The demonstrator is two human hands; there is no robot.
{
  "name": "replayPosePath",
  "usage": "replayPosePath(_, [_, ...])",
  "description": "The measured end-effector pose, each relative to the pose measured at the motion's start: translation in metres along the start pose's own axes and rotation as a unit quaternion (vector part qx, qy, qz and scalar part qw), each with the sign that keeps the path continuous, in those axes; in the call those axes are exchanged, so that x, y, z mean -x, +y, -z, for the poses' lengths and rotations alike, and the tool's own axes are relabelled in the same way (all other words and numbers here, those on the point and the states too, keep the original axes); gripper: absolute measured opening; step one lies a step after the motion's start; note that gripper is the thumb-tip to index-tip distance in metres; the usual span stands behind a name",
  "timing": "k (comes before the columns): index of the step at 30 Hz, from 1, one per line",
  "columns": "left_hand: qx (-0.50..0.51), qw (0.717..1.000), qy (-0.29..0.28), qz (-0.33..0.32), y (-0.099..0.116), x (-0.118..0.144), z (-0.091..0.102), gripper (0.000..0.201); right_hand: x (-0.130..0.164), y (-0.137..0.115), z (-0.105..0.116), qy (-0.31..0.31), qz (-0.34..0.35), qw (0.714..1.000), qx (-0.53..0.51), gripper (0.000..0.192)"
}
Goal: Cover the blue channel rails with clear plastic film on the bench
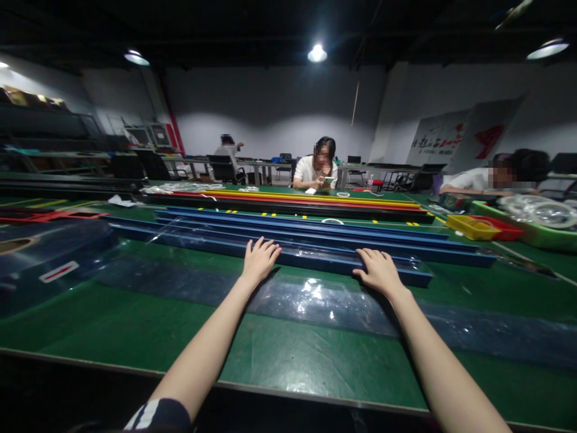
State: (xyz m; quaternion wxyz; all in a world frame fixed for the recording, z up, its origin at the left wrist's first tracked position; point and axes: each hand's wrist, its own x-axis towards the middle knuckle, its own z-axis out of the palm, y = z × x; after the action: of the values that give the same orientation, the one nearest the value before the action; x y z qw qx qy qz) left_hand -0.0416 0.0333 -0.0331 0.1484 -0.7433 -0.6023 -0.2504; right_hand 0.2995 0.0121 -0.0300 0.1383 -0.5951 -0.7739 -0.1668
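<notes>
Pale wall (pixel 256 102) backs green tabletop (pixel 293 358); both hands (pixel 260 263) (pixel 381 273) touch a blue channel (pixel 315 261).

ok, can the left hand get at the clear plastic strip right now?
Probably yes: the left hand is on the nearest blue channel, the clear plastic strip lies just this side, and nothing seems to cover it between the forearms.

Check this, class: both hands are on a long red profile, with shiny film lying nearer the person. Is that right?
No: the long profile under the left hand and right hand is blue, not red, as the head view shows. The shiny film does lie nearer the person.
</notes>
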Motion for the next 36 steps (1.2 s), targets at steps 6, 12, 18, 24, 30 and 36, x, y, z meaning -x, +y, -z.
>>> replayPosePath(6, [-0.006,1.0,0.003,0.003,0.0042,0.0024,-0.0003,0.038,-0.0058,0.0032,-0.0009,-0.018,0.006,1.0,-0.006,0.059])
replayPosePath(12, [-0.011,1.0,0.001,0.003,0.0054,0.0045,-0.001,0.038,-0.0034,0.0004,-0.0019,-0.03,-0.006,0.999,-0.033,0.056])
replayPosePath(18, [-0.006,1.0,0.005,0.006,0.0055,0.0057,-0.0006,0.038,-0.0043,0.003,0.002,-0.049,-0.006,0.998,-0.038,0.056])
replayPosePath(24, [-0.005,1.0,0.006,0.005,0.0058,0.0071,-0.0009,0.038,-0.0093,0.0063,0.0046,-0.054,-0.004,0.998,-0.034,0.06])
replayPosePath(30, [-0.013,1.0,0.015,0.004,0.0073,0.0074,-0.0018,0.039,-0.0084,0.0075,-0.0027,-0.04,0.007,0.998,-0.045,0.06])
replayPosePath(36, [-0.012,0.999,0.035,-0.013,0.0083,0.0077,-0.0007,0.039,-0.0048,0.0054,-0.0029,-0.015,0.017,0.999,-0.048,0.056])
